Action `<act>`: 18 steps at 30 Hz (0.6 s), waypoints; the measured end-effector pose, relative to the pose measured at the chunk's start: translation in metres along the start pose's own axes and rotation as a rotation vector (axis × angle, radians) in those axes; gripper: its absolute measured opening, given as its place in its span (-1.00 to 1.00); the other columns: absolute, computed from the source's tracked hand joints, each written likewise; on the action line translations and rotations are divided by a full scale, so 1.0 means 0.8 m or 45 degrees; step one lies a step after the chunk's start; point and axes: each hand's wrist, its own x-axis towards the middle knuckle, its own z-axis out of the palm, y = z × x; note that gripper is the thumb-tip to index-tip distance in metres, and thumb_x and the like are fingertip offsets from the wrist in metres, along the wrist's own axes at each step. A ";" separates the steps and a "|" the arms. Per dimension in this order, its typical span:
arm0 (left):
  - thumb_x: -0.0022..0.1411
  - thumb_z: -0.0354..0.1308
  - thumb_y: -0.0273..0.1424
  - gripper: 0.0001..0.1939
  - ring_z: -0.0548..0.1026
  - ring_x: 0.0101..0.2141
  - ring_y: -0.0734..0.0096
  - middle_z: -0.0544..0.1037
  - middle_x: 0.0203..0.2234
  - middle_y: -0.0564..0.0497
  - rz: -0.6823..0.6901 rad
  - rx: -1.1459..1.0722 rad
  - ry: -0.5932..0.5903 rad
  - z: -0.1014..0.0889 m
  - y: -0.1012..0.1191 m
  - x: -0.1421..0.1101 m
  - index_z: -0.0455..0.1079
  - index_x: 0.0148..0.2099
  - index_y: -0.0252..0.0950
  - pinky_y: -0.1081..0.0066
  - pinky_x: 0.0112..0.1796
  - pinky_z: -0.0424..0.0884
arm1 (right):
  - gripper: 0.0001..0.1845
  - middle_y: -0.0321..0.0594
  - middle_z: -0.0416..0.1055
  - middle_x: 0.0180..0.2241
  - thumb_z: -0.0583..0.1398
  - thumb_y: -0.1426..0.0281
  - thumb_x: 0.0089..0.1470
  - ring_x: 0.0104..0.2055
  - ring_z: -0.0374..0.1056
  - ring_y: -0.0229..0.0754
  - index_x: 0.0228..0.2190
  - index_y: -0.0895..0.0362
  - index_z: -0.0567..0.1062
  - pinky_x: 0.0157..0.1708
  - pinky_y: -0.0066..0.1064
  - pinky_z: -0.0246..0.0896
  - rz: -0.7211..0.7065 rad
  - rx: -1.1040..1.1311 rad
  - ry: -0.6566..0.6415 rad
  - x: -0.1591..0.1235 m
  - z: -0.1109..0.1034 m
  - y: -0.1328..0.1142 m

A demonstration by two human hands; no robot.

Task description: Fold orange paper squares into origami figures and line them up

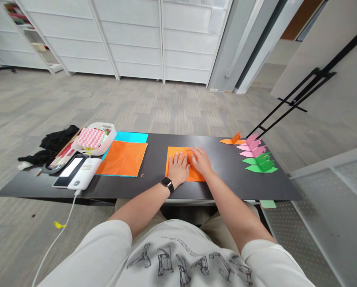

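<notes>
An orange sheet of paper (196,175) lies flat on the dark table in front of me. My left hand (178,169), with a black watch (166,182) on its wrist, rests on the sheet's left part with the fingers spread. On the upper right part lies my right hand (201,160), its fingers stretched flat across the paper and pointing left. Neither hand grips anything. Part of the sheet is hidden under both hands.
A stack of orange paper (123,159) over blue sheets (133,137) lies to the left. Beyond it are a white basket (108,144), a power bank (84,173), a phone (70,171) and black cloth (55,139). Folded orange (235,139), pink (253,145) and green (260,162) paper figures line the right side.
</notes>
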 end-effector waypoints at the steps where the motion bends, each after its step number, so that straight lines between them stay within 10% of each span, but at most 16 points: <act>1: 0.54 -0.08 -0.23 -0.35 0.01 0.54 -0.18 0.14 0.55 -0.16 0.002 0.005 -0.012 0.000 -0.001 0.000 0.15 0.59 -0.18 -0.31 0.48 -0.20 | -0.46 -0.08 0.40 0.37 0.01 0.28 0.43 0.48 0.18 0.00 0.28 0.11 0.51 0.51 -0.06 -0.04 -0.085 -0.066 -0.114 -0.002 0.004 -0.008; 5: 0.54 -0.13 -0.28 -0.34 0.02 0.54 -0.17 0.12 0.55 -0.21 -0.008 0.012 -0.065 -0.004 -0.003 0.002 0.12 0.59 -0.29 -0.28 0.49 -0.17 | -0.39 -0.04 0.20 0.49 -0.06 0.21 0.50 0.56 0.03 0.16 0.40 0.16 0.38 0.53 0.14 -0.15 -0.074 -0.281 -0.358 -0.007 0.015 -0.018; 12: 0.53 -0.12 -0.32 -0.34 0.24 0.46 -0.04 0.31 0.46 -0.25 0.153 -0.009 -0.059 -0.021 -0.018 0.030 0.09 0.59 -0.33 -0.09 0.47 0.06 | -0.37 -0.08 0.09 0.54 -0.05 0.26 0.48 0.59 -0.05 0.17 0.45 0.15 0.30 0.55 0.14 -0.22 -0.066 -0.355 -0.379 -0.009 0.018 -0.012; 18: 0.60 -0.22 -0.22 -0.32 0.09 0.54 0.10 0.11 0.56 -0.21 0.350 0.004 -0.127 -0.011 -0.033 0.046 0.01 0.61 -0.37 0.01 0.52 -0.03 | -0.30 -0.05 0.03 0.55 -0.01 0.30 0.43 0.60 -0.09 0.20 0.50 0.20 0.19 0.56 0.13 -0.26 -0.060 -0.360 -0.411 -0.008 0.022 -0.009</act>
